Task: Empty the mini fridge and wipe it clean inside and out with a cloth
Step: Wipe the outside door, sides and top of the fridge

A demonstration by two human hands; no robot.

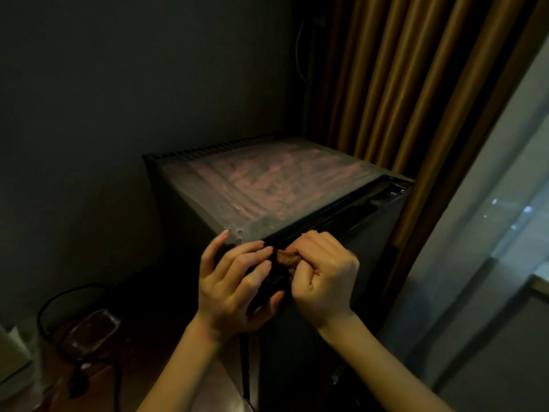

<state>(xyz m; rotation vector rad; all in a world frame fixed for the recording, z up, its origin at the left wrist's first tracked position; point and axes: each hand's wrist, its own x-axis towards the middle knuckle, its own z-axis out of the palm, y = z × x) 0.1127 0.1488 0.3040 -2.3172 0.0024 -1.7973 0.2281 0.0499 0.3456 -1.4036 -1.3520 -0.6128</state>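
A black mini fridge (267,188) stands in a dim corner, its door closed and its dusty top streaked. Both my hands are at the fridge's front top corner. My right hand (322,281) grips a bunched brown cloth (286,259) with curled fingers. My left hand (237,281) holds the dark lower part of the same cloth, thumb underneath and fingers laid across it. Most of the cloth is hidden between the hands.
A brown curtain (395,84) hangs right behind the fridge. A pale wall or panel (490,233) runs along the right. On the floor at the left lie a clear container (92,334) and a black cable (71,295).
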